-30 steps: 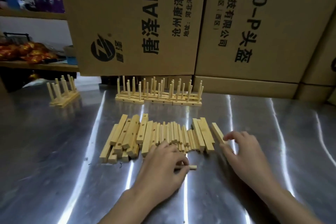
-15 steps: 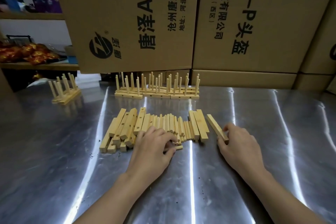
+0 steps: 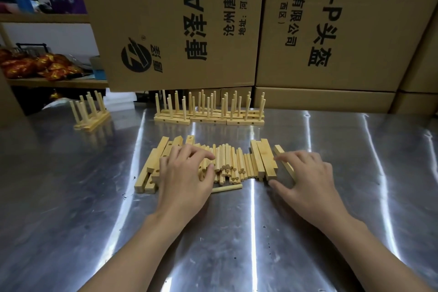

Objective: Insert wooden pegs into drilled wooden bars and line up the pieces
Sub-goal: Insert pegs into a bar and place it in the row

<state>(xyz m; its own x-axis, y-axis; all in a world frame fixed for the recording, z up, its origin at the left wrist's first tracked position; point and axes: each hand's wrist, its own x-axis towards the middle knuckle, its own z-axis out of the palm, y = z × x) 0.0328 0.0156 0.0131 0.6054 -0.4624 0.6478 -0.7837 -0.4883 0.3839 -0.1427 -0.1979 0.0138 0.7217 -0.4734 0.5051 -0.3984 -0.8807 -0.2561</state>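
Several shut boxes, left hand on pegs, right hand on bar

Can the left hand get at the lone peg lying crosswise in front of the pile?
Likely yes: the lone peg lies uncovered on the table, right beside the left hand, with nothing between them.

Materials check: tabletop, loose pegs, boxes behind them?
Tabletop: bare metal, probably stainless steel, glossy; it throws streaked light reflections. Loose pegs: pale wood, apparently unfinished, matte with no sheen. Boxes: brown cardboard, matte, black print; corrugation cannot be seen.
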